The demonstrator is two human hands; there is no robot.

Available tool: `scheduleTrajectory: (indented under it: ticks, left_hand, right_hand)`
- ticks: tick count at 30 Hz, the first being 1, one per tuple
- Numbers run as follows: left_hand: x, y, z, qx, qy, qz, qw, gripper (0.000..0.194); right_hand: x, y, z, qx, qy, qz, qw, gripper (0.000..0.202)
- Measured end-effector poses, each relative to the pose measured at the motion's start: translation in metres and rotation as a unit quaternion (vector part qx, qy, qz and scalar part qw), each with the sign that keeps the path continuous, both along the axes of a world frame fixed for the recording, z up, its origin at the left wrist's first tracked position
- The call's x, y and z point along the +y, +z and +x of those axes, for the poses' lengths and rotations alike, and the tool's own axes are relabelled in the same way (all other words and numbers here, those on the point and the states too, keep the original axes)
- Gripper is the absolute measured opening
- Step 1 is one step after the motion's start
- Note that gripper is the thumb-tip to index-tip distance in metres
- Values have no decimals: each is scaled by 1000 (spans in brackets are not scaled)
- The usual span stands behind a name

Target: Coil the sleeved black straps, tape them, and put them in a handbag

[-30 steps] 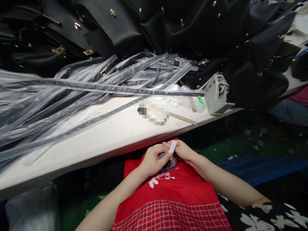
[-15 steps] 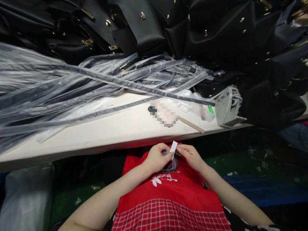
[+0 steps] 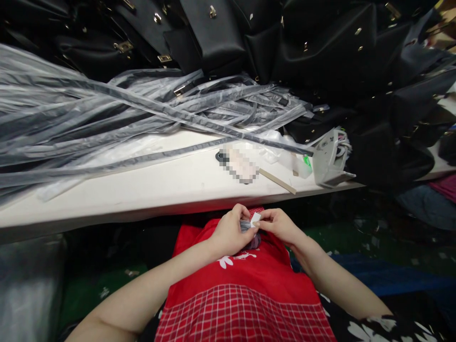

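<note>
Over the red apron [image 3: 245,275], my left hand [image 3: 233,232] is closed around a dark, greyish bundle [image 3: 245,226], whose exact nature I cannot make out. A small white strip [image 3: 255,219] stands out between the fingertips of both hands. My right hand [image 3: 280,225] pinches the lower right part of this strip, its thumb and fingers close to my left thumb. Part of the bundle hangs below my left fingers, against the apron.
Plastic-wrapped dark straps [image 3: 149,102] lie across the white table [image 3: 160,190]. Behind them are black bags [image 3: 221,38] with gold-coloured fittings. A blurred flat object [image 3: 240,166], a tan strip [image 3: 277,181] and a white holder [image 3: 326,159] are near the table edge.
My right fingers have moved left onto the white strip, and less of the strip shows. The whole view has shifted slightly, with the table appearing a little higher and further left.
</note>
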State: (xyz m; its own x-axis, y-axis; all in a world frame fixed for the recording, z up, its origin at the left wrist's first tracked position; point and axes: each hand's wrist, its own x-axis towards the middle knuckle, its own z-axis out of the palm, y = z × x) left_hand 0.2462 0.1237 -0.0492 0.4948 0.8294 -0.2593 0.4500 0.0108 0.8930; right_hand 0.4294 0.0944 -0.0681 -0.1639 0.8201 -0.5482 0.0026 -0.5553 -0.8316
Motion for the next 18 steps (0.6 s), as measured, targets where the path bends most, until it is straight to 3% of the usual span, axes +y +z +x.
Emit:
scheduleTrajectory:
  ticks: [8, 13, 16, 18]
  left_hand:
    - [1, 0, -1, -1, -15, 3, 1000, 25]
    - [5, -3, -5, 33, -79, -15, 996, 26]
    - [8, -8, -7, -8, -88, -59, 994, 25]
    - [12, -12, -8, -70, -58, -124, 988, 27]
  right_hand:
    - [1, 4, 6, -36, 57, 32, 997, 22]
    - [-1, 11, 0, -122, 98, 99, 983, 19]
    - [-6, 14, -3, -222, 128, 200, 946, 20]
    - [-11, 15, -3, -298, 165, 297, 892, 29]
